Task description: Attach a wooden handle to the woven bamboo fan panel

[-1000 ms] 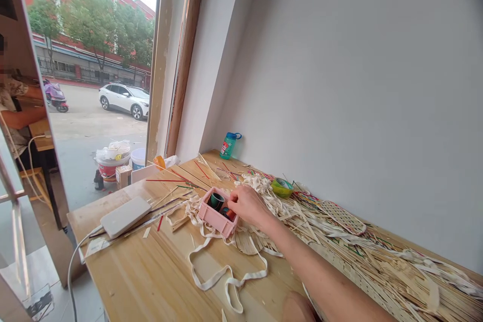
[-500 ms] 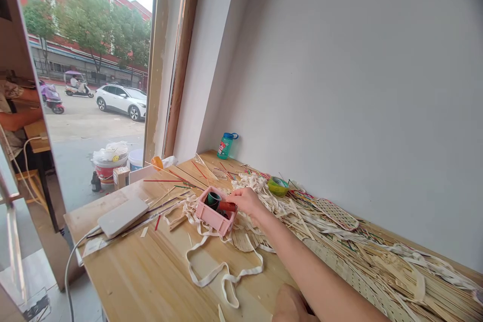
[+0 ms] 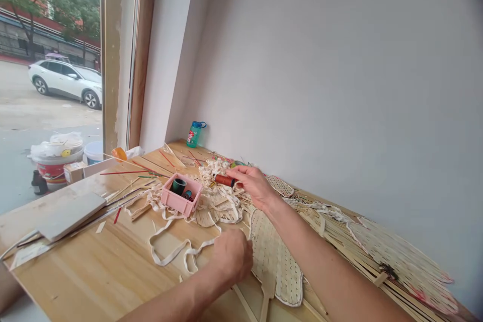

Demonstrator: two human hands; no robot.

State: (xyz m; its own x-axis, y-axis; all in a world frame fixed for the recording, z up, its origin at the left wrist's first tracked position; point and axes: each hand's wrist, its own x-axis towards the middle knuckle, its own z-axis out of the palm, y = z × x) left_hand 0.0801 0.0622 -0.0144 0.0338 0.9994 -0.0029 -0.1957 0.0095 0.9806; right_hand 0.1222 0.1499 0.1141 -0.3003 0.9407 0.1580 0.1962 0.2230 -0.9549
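Note:
Near the middle, my right hand is closed on one end of a dark red thread spool, held in the air over the strips. My left hand is curled into a fist nearer to me, above the table beside a woven fan; what it holds, if anything, is hidden. Left of the spool sits a pink basket with a dark green spool and small dark items inside. A white cloth strip curls on the wood in front of the basket.
A white flat device with a cable lies at the left of the table. At the back stands a teal bottle. Bamboo strips and more woven pieces spread along the wall to the right.
My right hand has lifted the red spool out of the pink basket and moved it right. My left hand has come forward over the table. The view has turned right.

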